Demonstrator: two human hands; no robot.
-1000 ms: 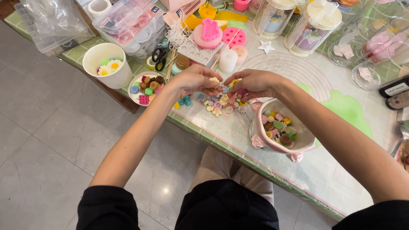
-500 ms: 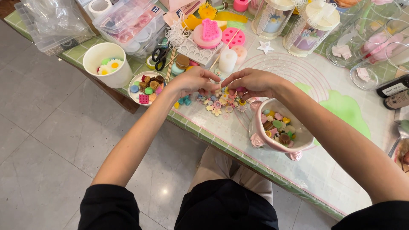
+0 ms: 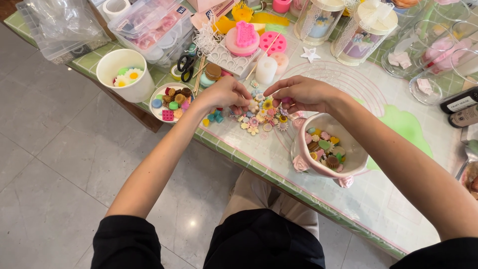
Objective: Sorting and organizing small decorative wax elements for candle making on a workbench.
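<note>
Table edge runs slantwise from the upper left down to the lower right, with grey tiled floor open beyond it and the person's knees tucked under the near side. Both hands work just inside that near edge, over a loose heap of small flower-shaped pieces lying on a clear mat. The left hand has its fingertips pinched together at the heap's left side; whether a piece sits between them I cannot tell. The right hand hovers close above the heap's right side, fingers curled and nearly together, and its grip is likewise unclear.

Just beside the right wrist, toward the near edge, stands a pink bowl of mixed coloured pieces. Left of the left hand lie a few teal bits, then a small round dish of coloured pieces, then a white cup at the edge. Scissors lie behind the dish. Clear plastic boxes crowd the far left corner. Pink moulds and a white candle hem the hands in behind; two lidded jars stand farther back. Two dark labelled packages lie at the right edge.
</note>
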